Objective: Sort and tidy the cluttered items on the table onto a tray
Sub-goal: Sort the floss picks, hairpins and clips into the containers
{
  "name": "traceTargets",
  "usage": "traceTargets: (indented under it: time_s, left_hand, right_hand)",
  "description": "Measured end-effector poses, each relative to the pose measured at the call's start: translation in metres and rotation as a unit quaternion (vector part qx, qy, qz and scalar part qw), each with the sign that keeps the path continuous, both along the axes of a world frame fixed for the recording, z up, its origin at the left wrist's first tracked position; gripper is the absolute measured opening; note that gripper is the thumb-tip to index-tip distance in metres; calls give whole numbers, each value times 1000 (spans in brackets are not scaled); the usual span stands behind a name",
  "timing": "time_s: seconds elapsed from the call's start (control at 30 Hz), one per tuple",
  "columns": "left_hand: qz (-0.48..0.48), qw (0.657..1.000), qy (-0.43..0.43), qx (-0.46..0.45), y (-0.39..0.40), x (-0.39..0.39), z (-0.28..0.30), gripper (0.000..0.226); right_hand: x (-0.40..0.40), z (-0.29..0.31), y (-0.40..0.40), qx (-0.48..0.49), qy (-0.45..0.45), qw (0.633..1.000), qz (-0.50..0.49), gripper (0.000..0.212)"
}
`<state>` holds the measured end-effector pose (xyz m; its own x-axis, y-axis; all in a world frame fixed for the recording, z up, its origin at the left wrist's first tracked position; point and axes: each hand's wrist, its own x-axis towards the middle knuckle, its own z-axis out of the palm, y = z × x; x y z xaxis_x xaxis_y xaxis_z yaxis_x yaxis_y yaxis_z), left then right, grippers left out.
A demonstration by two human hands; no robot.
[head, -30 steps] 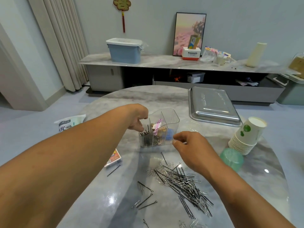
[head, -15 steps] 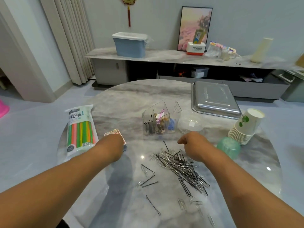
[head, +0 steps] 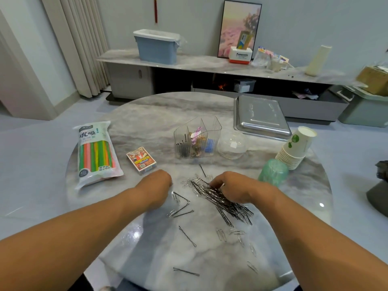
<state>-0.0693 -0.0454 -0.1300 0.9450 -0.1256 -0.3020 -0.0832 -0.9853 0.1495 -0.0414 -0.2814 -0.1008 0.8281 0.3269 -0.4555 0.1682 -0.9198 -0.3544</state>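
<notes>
Pin heap (head: 222,199) lies on the surface (head: 147,114) at about 5 o'clock from the organizer (head: 197,137), directly under the right hand (head: 237,189). Right grip: fingers curled down into the heap; whether any pins are actually pinched I cannot tell. Left hand (head: 156,185) sits at 9 o'clock of the heap, knuckles up, fingers tucked under and hidden, so its grip state is also unreadable. Handling, judged: bobby pins and paper clips (head: 237,235) are light, thin, springy wire, flat against a glossy top, so slippery and hard to lift singly; better to rake them together and pinch a bundle across its middle, or slide strays to the edge. They tangle, so a bundle may shed. Counts: heap too dense to count. Loose pins clear of the heap: about six. Loose clips: about six at 5 o'clock, a few more at the heap's 10 o'clock edge, blurred. One tray (head: 260,116), at 2 o'clock. One organizer, three compartments. One straw pack (head: 95,152), one card box (head: 141,160), one clear dome (head: 232,145), one green cup (head: 273,172), one paper-cup stack (head: 296,148).
</notes>
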Motion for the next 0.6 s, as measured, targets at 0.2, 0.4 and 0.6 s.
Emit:
traceTargets:
  time_s: [0.2,0.4,0.6]
  left_hand:
    - [-101,976,31,-191,-18,-24,3,42]
    - [-343,931,-81,-96,-5,-70,-26,98]
    - [-336,934,-111,-52,-25,-85,-54,98]
  right_hand:
    - [-15,-10,-20,59,-83,995,-7,41]
    - [-48,-44,-48,147,-206,966,-52,46]
    - [-100,-61,-44,177,-314,930,-76,54]
